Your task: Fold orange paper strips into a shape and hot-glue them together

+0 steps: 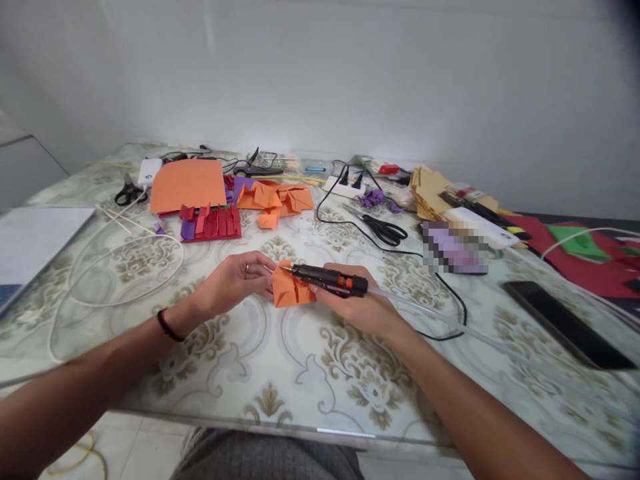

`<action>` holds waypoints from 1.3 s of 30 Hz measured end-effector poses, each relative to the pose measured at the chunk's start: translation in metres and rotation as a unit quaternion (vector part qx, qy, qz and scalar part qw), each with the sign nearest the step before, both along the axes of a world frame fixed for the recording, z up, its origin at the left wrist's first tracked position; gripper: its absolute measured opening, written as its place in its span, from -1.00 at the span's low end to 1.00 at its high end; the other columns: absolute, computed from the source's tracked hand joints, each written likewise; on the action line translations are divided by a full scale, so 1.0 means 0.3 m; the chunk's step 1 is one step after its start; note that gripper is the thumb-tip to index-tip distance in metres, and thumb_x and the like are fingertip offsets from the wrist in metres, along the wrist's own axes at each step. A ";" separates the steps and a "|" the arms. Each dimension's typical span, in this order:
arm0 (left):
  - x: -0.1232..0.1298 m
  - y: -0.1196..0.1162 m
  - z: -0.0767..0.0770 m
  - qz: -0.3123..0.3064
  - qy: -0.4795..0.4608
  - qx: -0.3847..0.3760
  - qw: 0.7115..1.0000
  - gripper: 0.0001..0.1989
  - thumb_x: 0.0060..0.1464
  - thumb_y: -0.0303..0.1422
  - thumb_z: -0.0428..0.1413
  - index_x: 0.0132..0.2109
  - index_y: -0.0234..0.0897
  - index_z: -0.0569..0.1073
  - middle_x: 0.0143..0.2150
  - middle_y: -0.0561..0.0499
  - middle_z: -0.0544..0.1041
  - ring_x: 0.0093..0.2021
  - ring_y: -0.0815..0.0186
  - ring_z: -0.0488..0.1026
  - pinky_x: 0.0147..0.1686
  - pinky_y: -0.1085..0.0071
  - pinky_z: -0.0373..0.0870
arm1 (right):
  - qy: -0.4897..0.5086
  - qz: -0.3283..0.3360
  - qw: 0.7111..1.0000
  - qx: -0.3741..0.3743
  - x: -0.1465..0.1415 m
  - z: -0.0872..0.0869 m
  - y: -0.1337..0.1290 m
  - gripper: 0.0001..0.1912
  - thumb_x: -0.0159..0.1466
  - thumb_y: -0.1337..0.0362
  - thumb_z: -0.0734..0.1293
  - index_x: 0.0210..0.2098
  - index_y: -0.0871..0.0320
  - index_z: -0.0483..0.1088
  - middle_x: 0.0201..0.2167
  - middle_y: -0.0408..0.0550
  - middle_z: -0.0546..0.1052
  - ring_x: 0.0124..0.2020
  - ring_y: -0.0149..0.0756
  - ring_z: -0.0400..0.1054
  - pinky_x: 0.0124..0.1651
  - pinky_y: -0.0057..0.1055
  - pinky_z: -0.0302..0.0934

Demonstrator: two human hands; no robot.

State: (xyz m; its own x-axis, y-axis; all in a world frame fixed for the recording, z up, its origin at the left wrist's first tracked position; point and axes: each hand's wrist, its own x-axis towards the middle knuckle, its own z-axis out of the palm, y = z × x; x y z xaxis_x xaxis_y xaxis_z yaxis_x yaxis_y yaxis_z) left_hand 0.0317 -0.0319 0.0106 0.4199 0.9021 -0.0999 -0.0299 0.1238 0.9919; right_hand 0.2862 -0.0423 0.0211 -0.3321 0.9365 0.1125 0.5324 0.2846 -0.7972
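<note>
My right hand (pixel 361 305) is wrapped round a black hot glue gun (pixel 333 280), whose nozzle points left. A long clear glue stick (pixel 415 301) trails from the gun's back end. Below the nozzle is a folded piece of orange paper (pixel 287 293), partly covered by the gun. My left hand (pixel 240 279), with a ring and a dark wristband, grips the left edge of this paper with closed fingers. Something thin shows between those fingertips and the nozzle; I cannot make out what it is.
Behind my hands lie folded red strips (pixel 215 223), more folded orange paper (pixel 267 199) and an orange sheet (pixel 187 185). Black-handled scissors (pixel 385 230) and a power strip (pixel 345 187) with a black cord are further back. A phone (pixel 565 323) lies right; a white cable (pixel 125 303) loops left.
</note>
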 end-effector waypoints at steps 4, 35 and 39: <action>0.002 -0.002 0.003 0.008 0.002 -0.001 1.000 -0.65 0.03 -0.33 0.37 -0.07 -0.35 0.49 -0.33 -0.05 0.68 -0.31 0.19 0.68 -0.21 0.28 0.63 | 0.003 -0.006 1.000 0.002 0.002 0.000 0.002 -0.72 0.23 0.08 0.37 -0.49 0.13 0.39 -0.61 -0.22 0.35 -0.56 -0.37 0.17 -0.51 -0.45 0.04; -0.016 0.011 -0.029 0.014 0.012 0.041 0.999 -0.67 0.10 -0.36 0.32 0.01 -0.31 0.52 -0.31 0.00 0.66 -0.30 0.23 0.67 -0.22 0.36 0.63 | 0.017 -0.044 0.999 0.014 0.013 -0.035 0.014 -0.79 0.24 0.14 0.38 -0.47 0.09 0.41 -0.59 -0.14 0.43 -0.55 -0.28 0.27 -0.51 -0.38 0.13; -0.016 0.013 -0.027 0.016 0.014 0.043 0.999 -0.67 0.09 -0.37 0.32 0.00 -0.32 0.53 -0.31 0.00 0.66 -0.31 0.25 0.67 -0.23 0.40 0.62 | 0.012 -0.051 0.998 0.017 0.008 -0.024 0.011 -0.77 0.24 0.12 0.39 -0.48 0.10 0.41 -0.61 -0.14 0.42 -0.56 -0.29 0.25 -0.52 -0.38 0.12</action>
State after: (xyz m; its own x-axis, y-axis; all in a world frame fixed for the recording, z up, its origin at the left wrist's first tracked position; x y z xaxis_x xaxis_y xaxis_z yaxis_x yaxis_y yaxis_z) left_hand 0.0268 -0.0279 0.0024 0.3884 0.9209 -0.0323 -0.0039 0.0367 0.9993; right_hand 0.2886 -0.0391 0.0139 -0.2314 0.9611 0.1508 0.5416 0.2561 -0.8007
